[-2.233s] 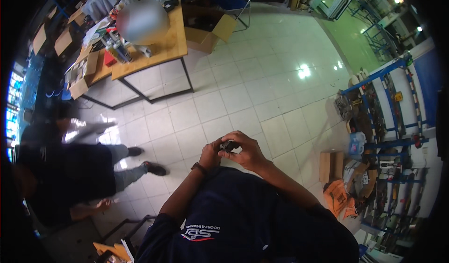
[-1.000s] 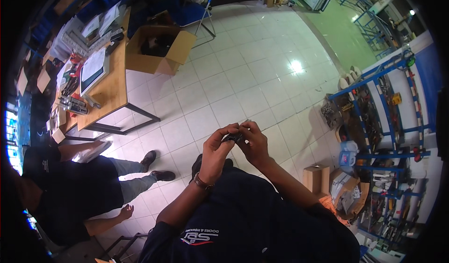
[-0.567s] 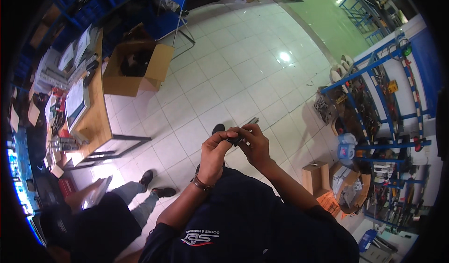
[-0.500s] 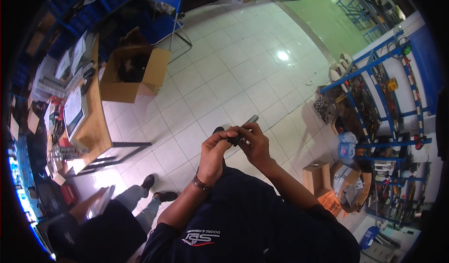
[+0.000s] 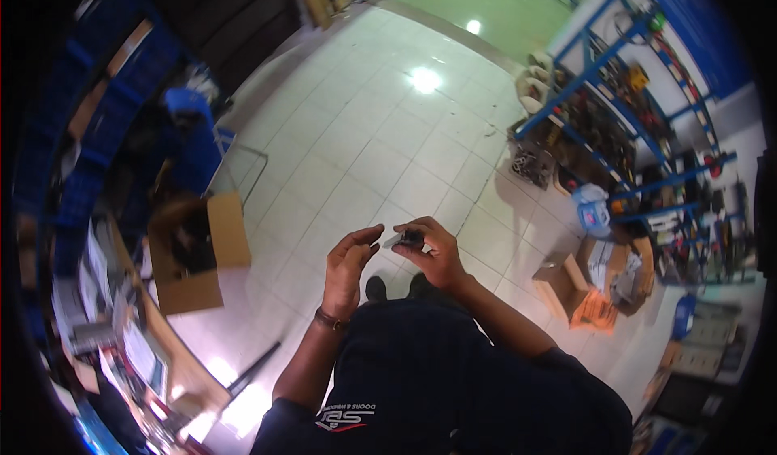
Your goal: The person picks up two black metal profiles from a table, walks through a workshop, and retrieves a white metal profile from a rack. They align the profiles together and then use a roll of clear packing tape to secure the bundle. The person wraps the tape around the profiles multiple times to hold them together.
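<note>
In front of my body, above the floor, my right hand [image 5: 438,254] grips a small fitting with a black body and a pale grey end [image 5: 400,241]. My fingers cover part of it, so its exact kind cannot be told. The grey end points toward my left hand [image 5: 346,270], which is raised just beside it. A small gap lies between the fitting and the left fingertips. The left thumb and fingers are apart, with nothing between them.
An opened cardboard box [image 5: 231,232] and a blue folding chair [image 5: 194,123] stand on the left, near a wooden desk [image 5: 190,354] with papers. On the right are a blue rack [image 5: 595,66] of tools, a plastic jug [image 5: 593,212] and smaller cartons [image 5: 558,285].
My left hand has let go of the fitting and moved slightly left. The fitting has turned in my right hand. My view has swung right, and the other person has left the picture.
</note>
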`<state>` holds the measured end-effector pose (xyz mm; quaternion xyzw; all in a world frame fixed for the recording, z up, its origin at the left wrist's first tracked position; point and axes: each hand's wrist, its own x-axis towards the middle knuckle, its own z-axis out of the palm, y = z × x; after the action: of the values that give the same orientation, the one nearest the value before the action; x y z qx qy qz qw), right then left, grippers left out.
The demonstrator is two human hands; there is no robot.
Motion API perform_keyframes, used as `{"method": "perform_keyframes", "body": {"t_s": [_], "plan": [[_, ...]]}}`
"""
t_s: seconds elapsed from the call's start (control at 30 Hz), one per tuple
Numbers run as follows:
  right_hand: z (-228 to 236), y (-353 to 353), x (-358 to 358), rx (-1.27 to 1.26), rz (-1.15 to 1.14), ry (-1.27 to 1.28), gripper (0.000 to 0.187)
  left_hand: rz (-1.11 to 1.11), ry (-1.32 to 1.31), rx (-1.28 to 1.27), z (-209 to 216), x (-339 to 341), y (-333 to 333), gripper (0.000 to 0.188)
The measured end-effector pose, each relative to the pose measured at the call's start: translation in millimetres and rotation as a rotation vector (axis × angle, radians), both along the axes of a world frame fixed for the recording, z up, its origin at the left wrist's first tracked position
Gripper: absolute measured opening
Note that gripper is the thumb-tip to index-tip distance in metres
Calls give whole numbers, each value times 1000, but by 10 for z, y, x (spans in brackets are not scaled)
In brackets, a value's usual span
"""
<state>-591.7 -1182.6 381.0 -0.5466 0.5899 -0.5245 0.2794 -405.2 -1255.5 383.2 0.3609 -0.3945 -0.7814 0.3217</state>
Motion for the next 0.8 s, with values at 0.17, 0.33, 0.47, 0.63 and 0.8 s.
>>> {"method": "perform_keyframes", "body": {"t_s": [0.17,0.33,0.47,0.63,0.8], "plan": [[-325,-419,-914,41,-79,-111,26,-289,-127,-148,-350,-910,-659,44],[-276,-1092,-1952,12,-177,-210,22,-462,-349,-564,-478,-2003,-1330,48],[-27,-1694,-2773,56,-183,-618,23,-436,-545,-641,-655,-2824,-1875,42],[-3,-2532,-4082,167,-352,-679,38,-377,-447,-536,-720,-3687,-2655,39],[-191,-3118,-4992,302,-340,-758,39,-413,-375,-281,-809,-4268,-3337,34]]}}
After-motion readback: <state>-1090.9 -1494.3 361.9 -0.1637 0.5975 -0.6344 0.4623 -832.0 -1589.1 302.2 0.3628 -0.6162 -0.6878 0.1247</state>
